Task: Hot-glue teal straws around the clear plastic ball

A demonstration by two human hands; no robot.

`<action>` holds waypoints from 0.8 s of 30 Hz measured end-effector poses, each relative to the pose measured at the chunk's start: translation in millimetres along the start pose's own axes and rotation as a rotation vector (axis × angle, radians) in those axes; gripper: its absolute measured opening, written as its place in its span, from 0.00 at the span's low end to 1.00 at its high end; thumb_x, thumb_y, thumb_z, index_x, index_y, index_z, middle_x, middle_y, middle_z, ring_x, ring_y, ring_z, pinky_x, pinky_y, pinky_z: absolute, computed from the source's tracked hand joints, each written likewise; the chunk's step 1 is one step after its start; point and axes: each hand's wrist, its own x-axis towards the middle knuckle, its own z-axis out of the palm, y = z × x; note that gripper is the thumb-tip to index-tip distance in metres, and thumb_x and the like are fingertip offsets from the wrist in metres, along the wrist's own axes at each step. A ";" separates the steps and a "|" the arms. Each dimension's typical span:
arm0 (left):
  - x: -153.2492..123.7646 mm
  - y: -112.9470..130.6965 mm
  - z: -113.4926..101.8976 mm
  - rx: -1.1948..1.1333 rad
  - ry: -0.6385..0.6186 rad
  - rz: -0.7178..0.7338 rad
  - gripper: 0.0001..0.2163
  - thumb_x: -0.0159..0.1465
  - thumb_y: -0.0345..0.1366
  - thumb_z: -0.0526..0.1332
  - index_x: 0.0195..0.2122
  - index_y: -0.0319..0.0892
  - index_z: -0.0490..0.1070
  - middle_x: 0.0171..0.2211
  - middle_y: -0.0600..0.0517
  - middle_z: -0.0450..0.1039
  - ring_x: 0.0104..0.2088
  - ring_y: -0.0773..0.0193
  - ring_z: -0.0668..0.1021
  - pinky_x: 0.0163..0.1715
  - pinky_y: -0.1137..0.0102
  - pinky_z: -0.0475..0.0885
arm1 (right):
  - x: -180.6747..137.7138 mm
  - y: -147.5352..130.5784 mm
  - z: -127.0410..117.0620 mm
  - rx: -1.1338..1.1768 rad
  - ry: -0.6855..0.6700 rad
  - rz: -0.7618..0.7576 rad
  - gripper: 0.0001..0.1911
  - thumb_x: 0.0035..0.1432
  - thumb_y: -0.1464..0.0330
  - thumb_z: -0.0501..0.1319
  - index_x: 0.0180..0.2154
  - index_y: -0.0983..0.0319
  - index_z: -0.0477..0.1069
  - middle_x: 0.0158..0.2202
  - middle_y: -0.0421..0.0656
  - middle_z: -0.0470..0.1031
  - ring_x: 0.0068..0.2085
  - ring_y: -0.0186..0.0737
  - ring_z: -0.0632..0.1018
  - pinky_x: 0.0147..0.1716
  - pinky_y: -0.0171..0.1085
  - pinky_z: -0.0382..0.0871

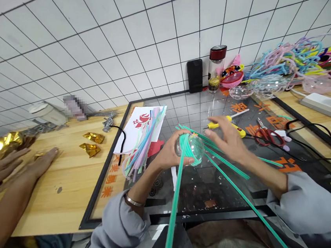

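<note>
Left hand [168, 153] angled inward, clamped round the clear ball [197, 147] wrapped in green strips [174, 206], out over the table [69, 193]! Right hand [228, 140] hovers just beside it, palm turned inward, fingers and thumb spread apart.

ball [198, 147]: glossy plastic | stems [175, 202]: matt | tabletop [71, 185]: smooth wood | sleeve [116, 220]: matt cloth

You had room over the front edge of the table [58, 202] between the trailing green strands [176, 201]; red scissors [268, 137] obstructed you farther right; phone [195, 76] and flask [217, 65] blocked part of the back edge.
</note>
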 end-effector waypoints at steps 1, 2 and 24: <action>0.4 -1.3 -0.3 -0.017 0.000 -0.015 0.37 0.45 0.43 0.75 0.54 0.42 0.63 0.56 0.42 0.67 0.57 0.45 0.71 0.59 0.53 0.64 | 5.2 7.3 -6.9 -0.184 0.006 0.069 0.29 0.64 0.51 0.52 0.53 0.67 0.66 0.50 0.57 0.72 0.52 0.56 0.73 0.51 0.52 0.67; 0.8 -2.5 -0.7 -0.037 -0.001 -0.028 0.37 0.45 0.44 0.75 0.54 0.42 0.63 0.56 0.42 0.68 0.57 0.45 0.71 0.58 0.53 0.65 | 9.8 14.7 -13.3 -0.381 -0.022 0.151 0.31 0.62 0.49 0.52 0.52 0.68 0.67 0.49 0.59 0.72 0.51 0.60 0.73 0.49 0.54 0.66; -0.5 -8.4 -1.5 -0.170 0.023 -0.091 0.38 0.48 0.47 0.74 0.57 0.43 0.62 0.55 0.44 0.68 0.52 0.50 0.73 0.52 0.59 0.68 | 15.3 27.2 -25.6 -0.417 0.195 0.251 0.21 0.50 0.55 0.59 0.41 0.62 0.70 0.30 0.48 0.77 0.28 0.47 0.76 0.27 0.40 0.63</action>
